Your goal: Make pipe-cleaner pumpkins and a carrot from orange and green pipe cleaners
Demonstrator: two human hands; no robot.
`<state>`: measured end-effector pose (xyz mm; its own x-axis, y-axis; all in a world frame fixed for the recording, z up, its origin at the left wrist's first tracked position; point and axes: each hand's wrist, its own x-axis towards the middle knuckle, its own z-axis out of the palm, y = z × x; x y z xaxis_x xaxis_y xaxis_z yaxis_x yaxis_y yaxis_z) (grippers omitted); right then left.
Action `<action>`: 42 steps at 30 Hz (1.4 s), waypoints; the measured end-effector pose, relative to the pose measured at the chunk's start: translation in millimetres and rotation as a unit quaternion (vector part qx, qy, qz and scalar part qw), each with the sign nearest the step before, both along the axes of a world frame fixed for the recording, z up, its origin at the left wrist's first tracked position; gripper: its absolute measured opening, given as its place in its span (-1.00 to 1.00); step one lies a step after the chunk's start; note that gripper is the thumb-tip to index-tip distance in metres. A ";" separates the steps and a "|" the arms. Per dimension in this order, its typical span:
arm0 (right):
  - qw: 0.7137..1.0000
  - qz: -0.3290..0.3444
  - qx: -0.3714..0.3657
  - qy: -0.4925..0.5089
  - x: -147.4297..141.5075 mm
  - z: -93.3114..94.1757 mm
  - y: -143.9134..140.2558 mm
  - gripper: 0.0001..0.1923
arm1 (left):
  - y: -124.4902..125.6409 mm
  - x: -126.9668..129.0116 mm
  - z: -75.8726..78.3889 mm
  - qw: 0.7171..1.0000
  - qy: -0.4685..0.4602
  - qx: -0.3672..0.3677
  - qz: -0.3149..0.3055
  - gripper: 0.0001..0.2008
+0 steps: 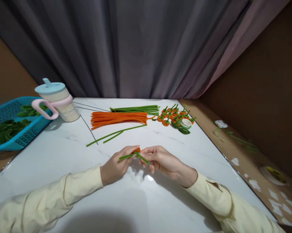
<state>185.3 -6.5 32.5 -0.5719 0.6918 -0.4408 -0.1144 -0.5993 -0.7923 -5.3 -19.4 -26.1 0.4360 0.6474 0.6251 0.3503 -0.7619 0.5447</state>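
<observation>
Above the near middle of the table, my left hand [118,165] is closed around a small orange pipe-cleaner piece [137,150], most of it hidden by my fingers. A short green pipe cleaner [143,158] crosses it, its two ends pointing out left and right. My right hand [169,163] meets it from the other side, thumb and index finger pinched at the green strip beside the orange piece. Beyond my hands lie two loose green pipe cleaners [117,133], an orange bundle [119,119] and a green bundle [136,109].
Several finished orange-and-green pieces [166,122] cluster at the back right, by a white ring-shaped roll [186,123] and green loops [184,131]. A lidded tumbler [61,97] and a blue basket [27,132] with greenery stand left. Paper scraps [254,184] lie on the right.
</observation>
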 end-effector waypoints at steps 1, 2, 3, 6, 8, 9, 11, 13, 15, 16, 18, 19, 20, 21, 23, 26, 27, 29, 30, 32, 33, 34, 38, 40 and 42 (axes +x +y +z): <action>1.000 -0.011 0.002 0.000 -0.9 0.0 -0.9 -0.79 | -0.7 0.4 1.3 1.000 0.005 -0.003 0.002 -0.62; 1.000 -0.020 0.005 0.000 -1.8 0.1 -1.9 -0.80 | -1.5 1.0 2.8 1.000 0.010 -0.009 0.005 -0.62; 1.000 -0.029 0.010 0.001 -2.8 0.2 -3.0 -0.81 | -2.1 1.6 4.2 1.000 0.013 -0.017 0.009 -0.62; 0.998 -0.055 0.037 0.001 -5.6 0.0 -6.8 -0.84 | -3.8 3.9 7.3 0.999 0.011 -0.041 0.023 -0.68; 0.996 -0.064 0.063 -0.005 -7.5 -0.5 -9.2 -0.85 | -4.8 5.6 8.5 0.998 0.003 -0.055 0.033 -0.72; 0.995 -0.067 0.077 -0.010 -8.3 -0.8 -10.4 -0.85 | -5.3 6.3 9.1 0.997 -0.003 -0.064 0.040 -0.73; 0.992 -0.069 0.106 -0.018 -9.6 -1.4 -12.6 -0.84 | -6.3 7.6 10.8 0.995 -0.013 -0.087 0.054 -0.75; 0.988 -0.064 0.138 -0.031 -9.5 -1.9 -14.2 -0.83 | -7.5 8.6 13.3 0.992 -0.020 -0.109 0.060 -0.75; 0.979 -0.044 0.186 -0.067 -7.2 -2.4 -14.6 -0.82 | -8.6 9.4 16.2 0.989 -0.022 -0.133 0.056 -0.74; 0.969 -0.032 0.226 -0.097 -5.3 -2.6 -14.3 -0.82 | -9.0 9.8 17.5 0.987 -0.023 -0.147 0.054 -0.74; 0.922 -0.026 0.350 -0.165 -0.5 -2.8 -12.3 -0.85 | -9.6 10.4 19.1 0.982 -0.027 -0.178 0.054 -0.74; 0.885 -0.029 0.425 -0.190 1.9 -2.8 -10.8 -0.87 | -9.7 10.7 19.5 0.979 -0.029 -0.193 0.051 -0.73; 0.843 -0.031 0.497 -0.204 4.2 -2.6 -9.0 -0.88 | -9.8 10.9 19.6 0.977 -0.032 -0.205 0.047 -0.73; 0.803 -0.029 0.558 -0.206 6.1 -2.4 -7.0 -0.88 | -9.9 11.0 19.5 0.975 -0.035 -0.213 0.040 -0.72; 0.749 -0.003 0.635 -0.191 8.6 -1.8 -3.1 -0.83 | -10.2 11.2 19.3 0.974 -0.034 -0.222 0.025 -0.69; 0.717 0.041 0.673 -0.176 8.9 -1.0 0.9 -0.79 | -10.7 11.0 19.0 0.977 -0.019 -0.213 0.005 -0.66; 0.711 0.048 0.678 -0.179 8.2 -0.6 1.5 -0.79 | -10.9 10.9 18.8 0.978 -0.015 -0.210 -0.003 -0.67; 0.707 0.050 0.679 -0.191 6.6 0.7 1.9 -0.79 | -11.0 10.8 18.2 0.977 -0.016 -0.211 -0.015 -0.68; 0.710 0.048 0.674 -0.198 5.9 1.7 1.8 -0.79 | -11.1 10.8 17.8 0.976 -0.019 -0.215 -0.020 -0.69; 0.724 0.040 0.656 -0.210 5.1 4.5 1.5 -0.79 | -11.5 10.9 17.2 0.972 -0.026 -0.232 -0.032 -0.69; 0.734 0.037 0.643 -0.215 5.2 6.1 1.4 -0.80 | -11.8 11.0 17.2 0.968 -0.030 -0.246 -0.035 -0.69; 0.746 0.034 0.627 -0.221 5.7 7.8 1.1 -0.81 | -12.3 11.0 17.4 0.963 -0.036 -0.263 -0.036 -0.69; 0.847 0.037 0.478 -0.231 8.4 11.5 -2.6 -0.82 | -14.3 11.1 19.1 0.954 -0.065 -0.294 -0.009 -0.65; 0.906 0.031 0.360 -0.220 8.4 11.0 -6.8 -0.80 | -14.6 10.6 18.5 0.961 -0.063 -0.269 0.009 -0.66; 0.943 0.014 0.268 -0.196 7.5 10.1 -11.7 -0.74 | -14.2 9.5 15.7 0.974 -0.051 -0.219 0.022 -0.69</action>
